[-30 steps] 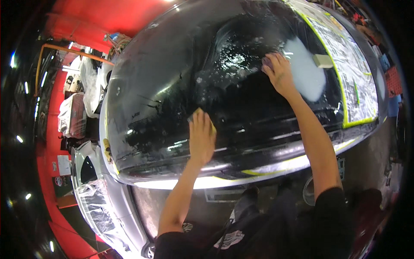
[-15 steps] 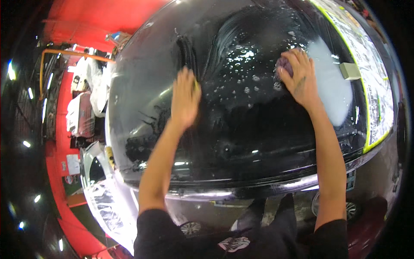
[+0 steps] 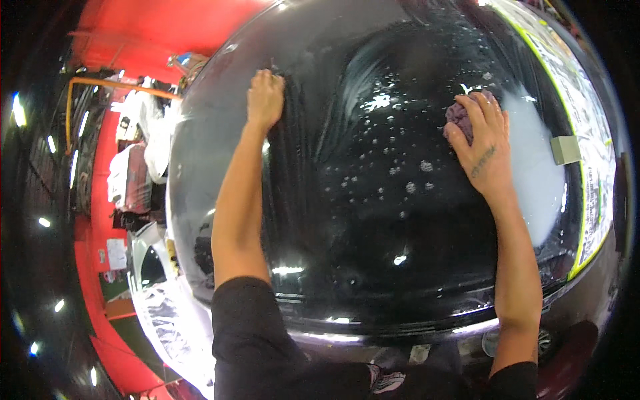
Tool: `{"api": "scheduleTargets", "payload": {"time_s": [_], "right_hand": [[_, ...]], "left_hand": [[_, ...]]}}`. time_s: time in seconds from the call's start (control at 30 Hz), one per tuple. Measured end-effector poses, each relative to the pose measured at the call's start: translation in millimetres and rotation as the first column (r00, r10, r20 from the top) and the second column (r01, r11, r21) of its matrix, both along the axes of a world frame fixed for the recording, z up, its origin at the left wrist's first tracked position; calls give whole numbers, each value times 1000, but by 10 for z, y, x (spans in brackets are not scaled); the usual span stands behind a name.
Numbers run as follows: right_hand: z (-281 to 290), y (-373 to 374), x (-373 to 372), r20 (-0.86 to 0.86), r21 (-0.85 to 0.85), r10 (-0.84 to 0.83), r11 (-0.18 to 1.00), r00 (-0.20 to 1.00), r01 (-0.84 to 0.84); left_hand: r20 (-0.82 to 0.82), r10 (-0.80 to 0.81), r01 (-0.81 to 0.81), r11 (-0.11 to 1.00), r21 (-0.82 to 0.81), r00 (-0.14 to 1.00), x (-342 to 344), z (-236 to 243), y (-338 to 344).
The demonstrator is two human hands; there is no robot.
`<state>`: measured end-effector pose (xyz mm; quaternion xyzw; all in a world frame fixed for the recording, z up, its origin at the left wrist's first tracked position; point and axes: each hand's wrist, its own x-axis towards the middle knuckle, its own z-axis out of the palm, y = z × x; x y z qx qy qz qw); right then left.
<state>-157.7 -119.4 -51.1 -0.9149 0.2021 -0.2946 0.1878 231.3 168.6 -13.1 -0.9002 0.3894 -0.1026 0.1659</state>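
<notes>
A glossy black car panel [image 3: 373, 247] lies wet before me, dotted with water drops and smeared in places. Toward its far left, my left hand [image 3: 265, 100] presses down with fingers curled in; whatever sits under them is hidden. My right hand [image 3: 490, 137] is on the right part of the panel, wrapped over a bunched purple cloth [image 3: 460, 117] that shows beside the thumb and fingertips. Just right of that hand spreads a pale, milky patch [image 3: 533, 180] on the surface. A small beige block [image 3: 565, 150] rests beyond it, by the masked edge.
Printed masking film [image 3: 593, 180] edged with yellow-green tape borders the panel on the right. At left stand a plastic-wrapped white car part [image 3: 170, 320], an orange frame [image 3: 127, 85] and other covered parts along a red wall [image 3: 160, 30]. A car wheel [image 3: 543, 341] shows below.
My left hand has slid farther away and a little left across the panel. My right hand, still on the cloth, appears slightly lower and to the right; the view has shifted too.
</notes>
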Motion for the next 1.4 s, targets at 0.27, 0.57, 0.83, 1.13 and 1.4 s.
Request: {"api": "scheduleTargets", "payload": {"time_s": [0.27, 0.57, 0.83, 1.13, 1.4], "right_hand": [[49, -78, -94, -64, 39, -97, 994, 993, 100], [145, -9, 66, 18, 35, 72, 997, 997, -72], [-2, -114, -118, -39, -13, -83, 996, 996, 83], [74, 42, 27, -7, 24, 5, 1000, 1000, -4], [25, -147, -135, -44, 9, -95, 995, 994, 96]], "left_hand": [[-484, -156, -34, 932, -362, 861, -3523, 100, 1773], [-37, 220, -222, 940, -259, 975, 753, -55, 263], [-481, -60, -9, 990, -140, 874, -3267, 116, 1406], [-139, -105, 84, 985, -151, 985, 454, -70, -263], [-495, -170, 82, 977, -194, 852, -2904, 170, 805]]}}
